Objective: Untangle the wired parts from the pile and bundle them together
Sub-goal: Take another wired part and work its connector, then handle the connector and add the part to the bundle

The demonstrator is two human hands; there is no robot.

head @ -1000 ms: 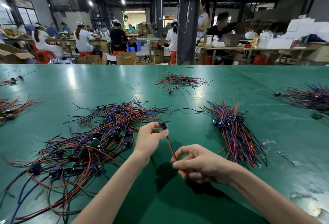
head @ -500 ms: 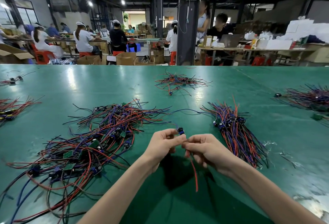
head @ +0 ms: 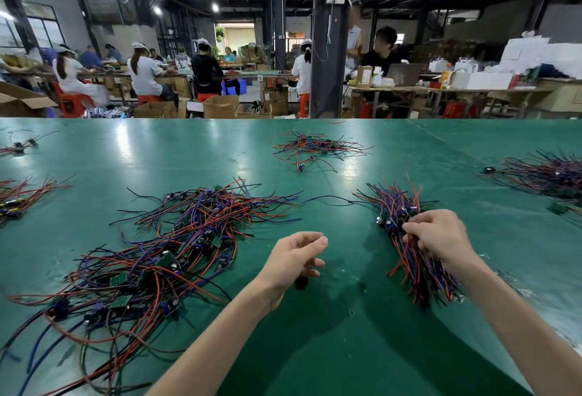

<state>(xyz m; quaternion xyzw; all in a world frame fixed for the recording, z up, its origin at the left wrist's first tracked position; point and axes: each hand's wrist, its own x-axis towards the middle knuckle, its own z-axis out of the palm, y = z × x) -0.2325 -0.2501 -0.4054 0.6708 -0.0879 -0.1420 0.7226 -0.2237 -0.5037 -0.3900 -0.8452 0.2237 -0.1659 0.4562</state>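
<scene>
A tangled pile (head: pixel 163 257) of red, blue and black wired parts with small green boards spreads over the left of the green table (head: pixel 315 348). To the right lies a neat bundle (head: pixel 409 238) of the same wired parts, wires running toward me. My right hand (head: pixel 441 235) rests on the bundle's upper part, its fingertips pinching wires beside the dark components. My left hand (head: pixel 296 257) hovers over bare table between pile and bundle, fingers loosely curled, holding nothing.
A smaller loose heap of wires (head: pixel 315 148) lies farther back at centre. More wire heaps sit at the right edge (head: pixel 548 175) and left edge (head: pixel 19 197). Beyond the table's far edge, people work at benches among cardboard boxes.
My right hand carried the single wired part to the right and set it on the bundle. My left hand let go of it and now hangs free.
</scene>
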